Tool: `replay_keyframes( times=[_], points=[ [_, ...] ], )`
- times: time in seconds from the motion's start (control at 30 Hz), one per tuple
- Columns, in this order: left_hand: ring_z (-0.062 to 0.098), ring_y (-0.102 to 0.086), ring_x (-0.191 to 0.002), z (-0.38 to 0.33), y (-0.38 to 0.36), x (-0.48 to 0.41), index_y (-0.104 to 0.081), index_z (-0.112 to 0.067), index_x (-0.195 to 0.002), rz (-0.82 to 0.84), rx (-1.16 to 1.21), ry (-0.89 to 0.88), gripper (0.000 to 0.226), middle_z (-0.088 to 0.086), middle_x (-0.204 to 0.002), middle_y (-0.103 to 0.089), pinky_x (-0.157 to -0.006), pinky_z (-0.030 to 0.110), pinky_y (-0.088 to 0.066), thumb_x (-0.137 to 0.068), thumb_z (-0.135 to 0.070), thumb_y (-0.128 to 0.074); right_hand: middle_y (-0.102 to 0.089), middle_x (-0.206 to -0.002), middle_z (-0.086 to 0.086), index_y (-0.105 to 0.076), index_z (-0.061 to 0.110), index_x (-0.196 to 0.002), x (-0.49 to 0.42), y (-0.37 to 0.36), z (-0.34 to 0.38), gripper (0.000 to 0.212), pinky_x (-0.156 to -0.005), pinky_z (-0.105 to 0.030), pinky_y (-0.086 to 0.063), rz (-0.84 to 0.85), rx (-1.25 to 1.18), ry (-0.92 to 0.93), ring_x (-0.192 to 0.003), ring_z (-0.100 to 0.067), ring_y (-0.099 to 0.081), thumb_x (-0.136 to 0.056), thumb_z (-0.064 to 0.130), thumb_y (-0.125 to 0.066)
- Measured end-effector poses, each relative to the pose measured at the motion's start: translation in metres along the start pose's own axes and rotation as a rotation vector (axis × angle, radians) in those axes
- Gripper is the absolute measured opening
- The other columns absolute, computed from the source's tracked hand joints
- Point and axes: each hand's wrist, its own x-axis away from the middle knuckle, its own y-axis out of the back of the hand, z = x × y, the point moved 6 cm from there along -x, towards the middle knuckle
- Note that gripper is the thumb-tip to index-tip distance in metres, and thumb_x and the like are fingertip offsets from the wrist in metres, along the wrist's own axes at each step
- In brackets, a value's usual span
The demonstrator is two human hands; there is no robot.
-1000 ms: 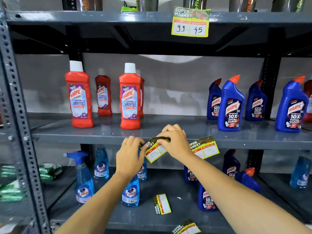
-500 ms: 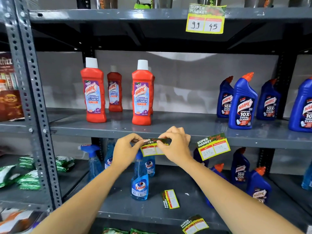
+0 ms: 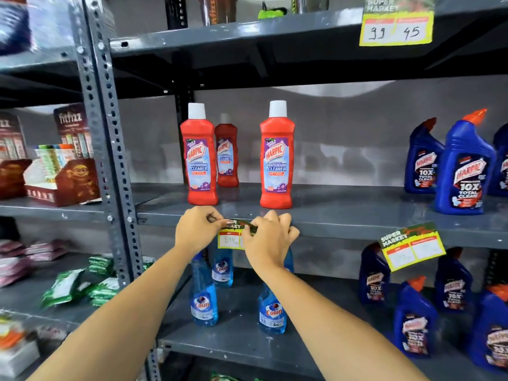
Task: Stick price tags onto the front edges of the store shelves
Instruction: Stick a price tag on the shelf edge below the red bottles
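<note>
A yellow and green price tag (image 3: 230, 237) lies against the front edge of the middle grey shelf (image 3: 343, 225), below the red Harpic bottles. My left hand (image 3: 196, 229) pinches its upper left corner. My right hand (image 3: 268, 237) pinches its upper right part and hides the tag's right half. A second price tag (image 3: 412, 247) hangs tilted on the same shelf edge further right. A third price tag (image 3: 397, 22) marked 99 and 45 sits on the top shelf edge.
Red Harpic bottles (image 3: 277, 158) and blue Harpic bottles (image 3: 464, 166) stand on the middle shelf. Blue Colin spray bottles (image 3: 204, 298) stand on the shelf below, under my hands. A perforated steel upright (image 3: 110, 149) divides off the left bay with snack boxes and green packets.
The view has swung left and closer. Both hands have carried the tag up against the middle shelf's front edge and levelled it; earlier it was tilted and just below the edge.
</note>
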Motion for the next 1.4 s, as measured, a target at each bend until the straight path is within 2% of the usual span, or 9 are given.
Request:
replay_keyframes(
  times=[0.23, 0.47, 0.7, 0.87, 1.0, 1.1, 1.17, 1.27, 1.4],
  points=[
    [0.019, -0.059, -0.064, 0.009, 0.003, -0.001, -0.057, -0.015, -0.061, -0.069, -0.142, 0.018, 0.045, -0.004, -0.061, -0.063, -0.057, 0.033, -0.049, -0.07, -0.054, -0.076, -0.059, -0.075, 0.004, -0.061, 0.019, -0.069, -0.006, 0.005, -0.007, 0.028, -0.074, -0.04, -0.026, -0.066, 0.052, 0.085, -0.087, -0.023, -0.045, -0.08, 0.044, -0.065],
    [0.018, -0.059, -0.064, 0.014, 0.003, -0.003, -0.058, -0.018, -0.063, -0.037, -0.192, 0.032, 0.046, -0.006, -0.061, -0.062, -0.052, 0.027, -0.038, -0.069, -0.062, -0.072, -0.061, -0.076, 0.003, -0.051, 0.02, -0.074, -0.021, 0.021, -0.016, 0.047, -0.071, -0.041, -0.029, -0.087, 0.245, 0.225, -0.084, -0.022, -0.048, -0.068, 0.063, -0.07],
    [0.025, -0.054, -0.059, 0.01, 0.0, -0.003, -0.055, -0.009, -0.064, -0.009, -0.283, -0.104, 0.049, 0.0, -0.057, -0.056, -0.047, 0.028, -0.032, -0.078, -0.054, -0.068, -0.065, -0.078, 0.001, -0.05, 0.019, -0.08, -0.023, 0.026, -0.021, 0.046, -0.072, -0.042, -0.03, -0.05, 0.231, 0.284, -0.081, -0.024, -0.05, -0.07, 0.059, -0.071],
    [0.029, -0.05, -0.058, 0.011, 0.005, -0.001, -0.044, -0.014, -0.056, 0.051, -0.415, -0.125, 0.049, 0.004, -0.057, -0.053, -0.05, 0.031, -0.032, -0.083, -0.048, -0.065, -0.066, -0.08, 0.001, -0.05, 0.019, -0.086, -0.018, 0.029, -0.027, 0.04, -0.073, -0.042, -0.034, -0.02, 0.216, 0.295, -0.081, -0.024, -0.052, -0.072, 0.048, -0.075],
    [0.025, -0.058, -0.057, -0.014, 0.013, 0.02, -0.058, -0.016, -0.063, -0.115, -0.606, -0.227, 0.052, -0.001, -0.061, -0.06, -0.049, 0.027, -0.038, -0.08, -0.066, -0.055, -0.067, -0.086, -0.002, -0.046, 0.019, -0.104, -0.024, 0.052, -0.047, 0.029, -0.078, -0.042, -0.041, 0.067, 0.006, 0.342, -0.086, -0.025, -0.055, -0.086, 0.034, -0.063],
    [0.025, -0.058, -0.053, -0.06, -0.005, 0.053, -0.063, -0.018, -0.062, -0.318, -0.484, -0.514, 0.048, -0.002, -0.056, -0.061, -0.054, 0.032, -0.04, -0.085, -0.058, -0.051, -0.065, -0.08, -0.002, -0.052, 0.019, -0.105, -0.035, 0.091, -0.084, 0.021, -0.077, -0.041, -0.048, 0.03, -0.122, 0.305, -0.083, -0.023, -0.056, -0.088, 0.03, -0.058],
    [0.025, -0.055, -0.053, -0.094, -0.042, 0.078, -0.057, -0.019, -0.057, -0.241, -0.339, -0.6, 0.048, -0.002, -0.053, -0.057, -0.052, 0.032, -0.039, -0.091, -0.051, -0.046, -0.064, -0.085, -0.001, -0.056, 0.019, -0.106, -0.036, 0.114, -0.117, 0.021, -0.077, -0.042, -0.048, -0.003, -0.063, 0.314, -0.088, -0.024, -0.055, -0.087, 0.027, -0.057],
    [0.022, -0.051, -0.05, -0.141, -0.114, 0.112, -0.047, -0.016, -0.056, -0.074, -0.163, -0.55, 0.049, 0.001, -0.052, -0.052, -0.047, 0.029, -0.038, -0.092, -0.049, -0.042, -0.062, -0.101, -0.003, -0.061, 0.017, -0.112, -0.039, 0.149, -0.171, 0.032, -0.076, -0.044, -0.046, -0.106, 0.116, 0.29, -0.096, -0.028, -0.053, -0.082, 0.029, -0.059],
    [0.007, -0.062, -0.063, -0.186, -0.19, 0.127, -0.067, -0.019, -0.07, 0.168, 0.226, -0.258, 0.039, -0.008, -0.066, -0.068, -0.063, 0.025, -0.05, -0.086, -0.052, -0.056, -0.061, -0.106, -0.001, -0.066, 0.018, -0.114, -0.047, 0.18, -0.236, 0.045, -0.079, -0.044, -0.041, -0.079, 0.265, 0.191, -0.101, -0.029, -0.051, -0.078, 0.044, -0.061]
  ],
)
